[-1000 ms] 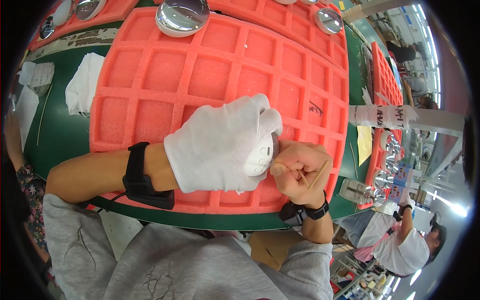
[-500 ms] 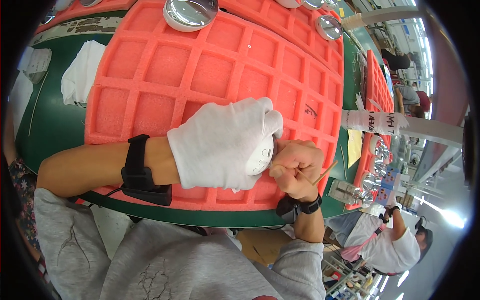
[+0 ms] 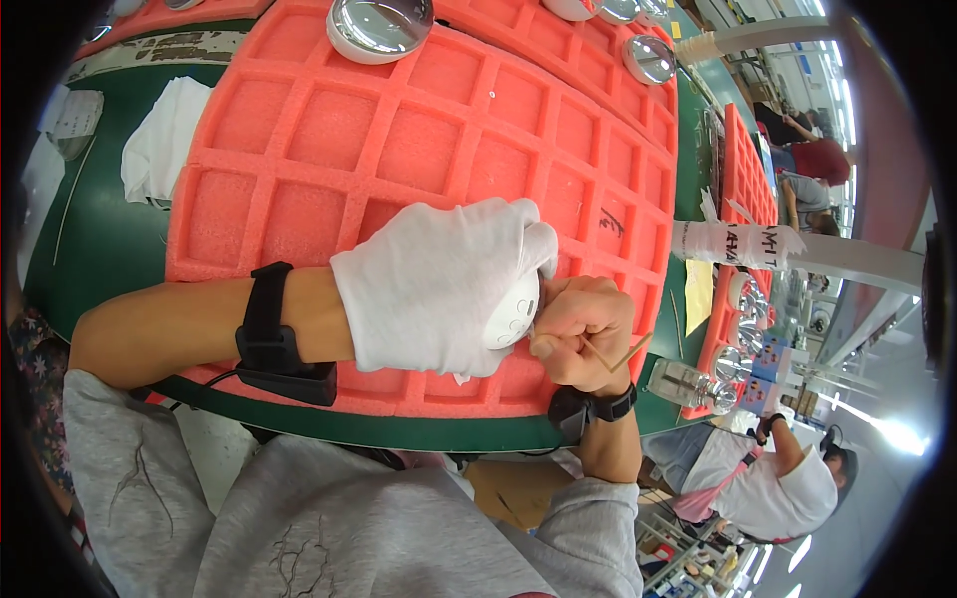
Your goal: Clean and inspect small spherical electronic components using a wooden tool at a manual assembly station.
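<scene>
My left hand (image 3: 439,284), in a white glove, is closed around a white rounded device (image 3: 515,314) with small round marks and a dark slot on its face. Most of that device is hidden under the glove. Against its right side, my bare right hand (image 3: 588,334) is closed in a pinch on a thin wooden stick (image 3: 630,352). The stick looks bent, and one end sticks out past the fingers to the right. Its other end is too small to make out near the device.
Beneath my hands lies a red foam tray (image 3: 419,145) with square pockets. A mirrored dome (image 3: 379,25) sits at its far side. A white cloth (image 3: 164,140) lies at left on the green table (image 3: 110,239). Glass jar (image 3: 688,387) at right; a person (image 3: 768,478) stands beyond.
The whole view has shifted slightly. Both hands keep nearly the same hold, with the device still in the left and the wooden stick in the right.
</scene>
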A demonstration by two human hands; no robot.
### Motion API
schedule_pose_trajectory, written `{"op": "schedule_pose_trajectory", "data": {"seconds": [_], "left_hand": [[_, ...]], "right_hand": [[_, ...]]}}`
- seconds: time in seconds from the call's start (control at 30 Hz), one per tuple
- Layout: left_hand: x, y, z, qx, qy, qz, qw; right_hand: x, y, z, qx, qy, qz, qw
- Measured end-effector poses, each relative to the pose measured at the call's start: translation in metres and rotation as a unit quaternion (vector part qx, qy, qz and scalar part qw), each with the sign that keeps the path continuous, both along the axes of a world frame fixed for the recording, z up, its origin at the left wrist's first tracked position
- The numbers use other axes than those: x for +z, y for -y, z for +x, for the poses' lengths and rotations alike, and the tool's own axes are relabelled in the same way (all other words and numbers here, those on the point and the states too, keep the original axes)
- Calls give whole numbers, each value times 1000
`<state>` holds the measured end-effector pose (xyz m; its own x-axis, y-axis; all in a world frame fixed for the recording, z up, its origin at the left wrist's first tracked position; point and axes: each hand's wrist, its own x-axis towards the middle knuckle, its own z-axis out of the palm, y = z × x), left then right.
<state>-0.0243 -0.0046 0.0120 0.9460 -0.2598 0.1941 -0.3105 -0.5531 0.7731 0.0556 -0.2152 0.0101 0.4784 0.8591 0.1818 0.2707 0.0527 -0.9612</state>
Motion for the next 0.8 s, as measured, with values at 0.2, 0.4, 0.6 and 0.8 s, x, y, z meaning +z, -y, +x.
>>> {"op": "schedule_pose_trajectory", "data": {"seconds": [0.2,0.4,0.6,0.8], "left_hand": [[2,-1,1,2,-2,9,1000],[6,-4,0,-7,-13,26,1000],[1,-8,2,-27,0,-21,999],[4,-8,6,-83,26,-9,996]], "right_hand": [[0,-1,4,28,23,9,999],[6,0,3,20,46,-23,998],[12,6,-6,-79,-63,2,995],[10,5,10,-27,-457,318,830]]}}
